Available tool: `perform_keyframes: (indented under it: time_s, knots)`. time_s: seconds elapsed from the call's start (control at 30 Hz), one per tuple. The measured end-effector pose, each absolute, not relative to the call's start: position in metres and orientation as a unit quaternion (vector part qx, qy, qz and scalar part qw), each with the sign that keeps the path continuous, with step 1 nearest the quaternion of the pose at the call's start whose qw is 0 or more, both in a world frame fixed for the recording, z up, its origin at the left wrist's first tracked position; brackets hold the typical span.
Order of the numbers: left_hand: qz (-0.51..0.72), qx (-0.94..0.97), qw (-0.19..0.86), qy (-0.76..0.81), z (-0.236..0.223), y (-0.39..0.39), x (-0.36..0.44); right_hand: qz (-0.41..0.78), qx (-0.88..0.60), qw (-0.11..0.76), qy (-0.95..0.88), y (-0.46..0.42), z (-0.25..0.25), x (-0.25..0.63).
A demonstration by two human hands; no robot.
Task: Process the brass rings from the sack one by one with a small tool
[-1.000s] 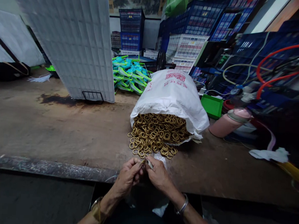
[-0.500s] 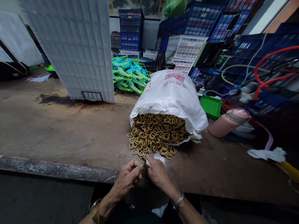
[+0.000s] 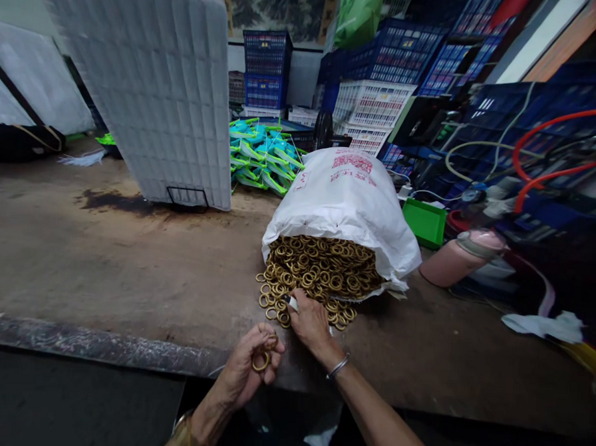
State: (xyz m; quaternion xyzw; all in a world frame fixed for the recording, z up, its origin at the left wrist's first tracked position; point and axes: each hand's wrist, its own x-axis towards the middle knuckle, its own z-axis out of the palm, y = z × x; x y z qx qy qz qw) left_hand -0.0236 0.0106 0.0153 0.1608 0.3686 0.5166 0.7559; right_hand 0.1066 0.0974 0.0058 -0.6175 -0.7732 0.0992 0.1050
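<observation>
your left hand (image 3: 243, 366): grip curled round a few held rings (image 3: 259, 370). right hand (image 3: 313, 322): grip closed on a dark-tipped tool (image 3: 292, 303), at the ring heap (image 3: 325, 268) spilling from the sack (image 3: 346, 202) onto the worktop (image 3: 126, 260). many rings unhandled. hands now apart; half a second ago, together.

Brassy gold is shown by the rings (image 3: 335, 281), white with red print by the sack (image 3: 344, 192); apparently pale pink is worn by the dim bottle (image 3: 446, 261).
</observation>
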Motion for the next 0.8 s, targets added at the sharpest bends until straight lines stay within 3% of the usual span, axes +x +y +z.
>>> perform_keyframes:
  time_s: [0.27, 0.8]
  knots:
    - [0.518, 0.079, 0.787, 0.325, 0.004, 0.016, -0.029, 0.083, -0.610, 0.064, -0.785, 0.100, 0.005, 0.106]
    - [0.497, 0.126, 0.786, 0.346, -0.001, 0.020, -0.031, 0.083, -0.573, 0.052, -0.814, 0.104, 0.002, 0.108]
